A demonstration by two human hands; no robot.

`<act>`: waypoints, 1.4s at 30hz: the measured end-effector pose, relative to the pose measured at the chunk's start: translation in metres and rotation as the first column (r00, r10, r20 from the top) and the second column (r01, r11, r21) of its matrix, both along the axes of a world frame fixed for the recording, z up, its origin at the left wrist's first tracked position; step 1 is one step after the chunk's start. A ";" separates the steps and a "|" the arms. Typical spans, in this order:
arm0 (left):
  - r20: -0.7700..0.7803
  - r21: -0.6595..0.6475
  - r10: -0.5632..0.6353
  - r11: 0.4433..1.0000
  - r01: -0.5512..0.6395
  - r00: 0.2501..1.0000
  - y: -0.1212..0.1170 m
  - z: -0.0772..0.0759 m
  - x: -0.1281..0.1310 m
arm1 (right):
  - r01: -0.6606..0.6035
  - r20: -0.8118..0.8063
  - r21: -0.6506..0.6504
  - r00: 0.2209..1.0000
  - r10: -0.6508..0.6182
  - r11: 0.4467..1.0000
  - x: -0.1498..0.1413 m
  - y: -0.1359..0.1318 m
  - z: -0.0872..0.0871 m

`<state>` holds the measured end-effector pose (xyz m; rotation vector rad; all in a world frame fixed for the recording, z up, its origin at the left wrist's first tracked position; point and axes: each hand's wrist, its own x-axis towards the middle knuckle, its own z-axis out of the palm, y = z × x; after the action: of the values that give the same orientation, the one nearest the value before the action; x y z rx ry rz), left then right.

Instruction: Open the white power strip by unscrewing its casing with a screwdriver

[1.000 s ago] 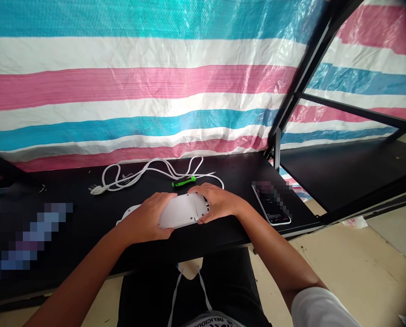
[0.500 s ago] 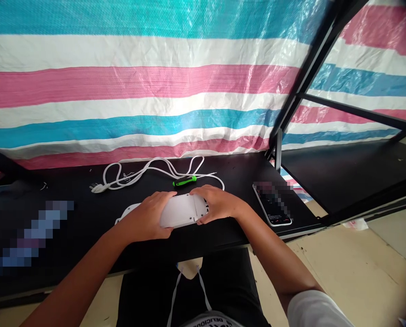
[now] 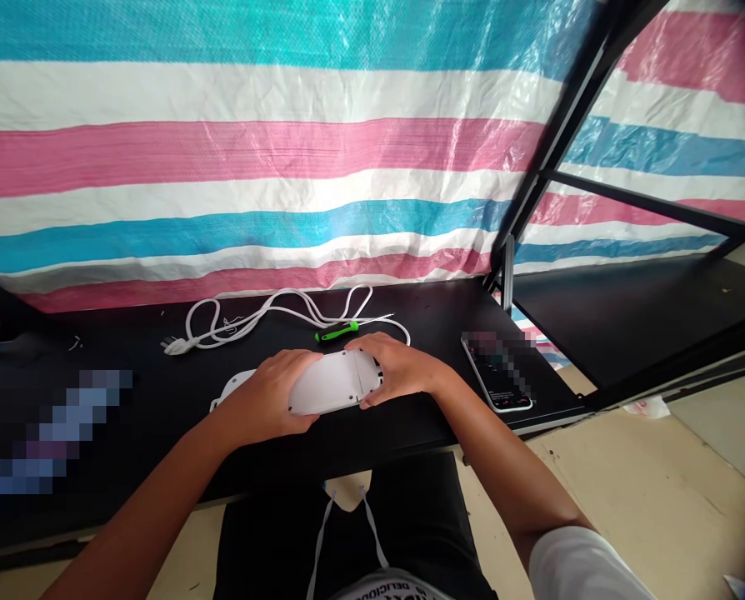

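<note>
A flat white plastic casing (image 3: pixel 332 383) lies on the black table (image 3: pixel 160 400) in front of me. My left hand (image 3: pixel 266 400) curls round its left end, fingers wrapped over the far edge. Gripping the right end, my right hand (image 3: pixel 397 368) has its thumb on the near edge and its fingers over the top. A white part (image 3: pixel 228 388) sticks out to the left under my left hand. Just behind the hands lie a green-handled screwdriver (image 3: pixel 338 332) and a coiled white power cord (image 3: pixel 266 317).
A phone (image 3: pixel 497 372) lies face up on the table to the right of my right hand. A striped tarp (image 3: pixel 285 150) hangs behind the table. A black metal frame (image 3: pixel 560 133) and a second black table (image 3: pixel 628 308) stand to the right.
Both hands have stayed on the white casing, which now sits slightly more tilted up at the near edge. The view has shifted a little.
</note>
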<state>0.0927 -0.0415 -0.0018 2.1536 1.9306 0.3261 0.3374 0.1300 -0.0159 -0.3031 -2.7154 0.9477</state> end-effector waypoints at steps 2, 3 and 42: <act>0.004 0.000 -0.009 1.000 0.009 1.000 0.000 -0.001 -0.001 | 0.067 -0.081 0.011 0.994 -0.066 0.998 -0.003 0.005 0.001; 0.008 -0.004 -0.015 1.000 0.015 1.000 0.000 -0.001 -0.002 | 0.130 -0.115 0.043 0.986 -0.124 0.991 -0.007 0.010 0.001; -0.011 -0.082 -0.027 0.996 0.026 1.000 0.001 0.017 0.019 | -0.319 -0.550 -0.819 0.673 -0.495 0.477 -0.040 0.015 0.040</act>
<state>0.1122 -0.0409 0.0153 2.1318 1.8853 0.2260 0.2976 0.1448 0.0245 -0.1642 -1.2134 1.8809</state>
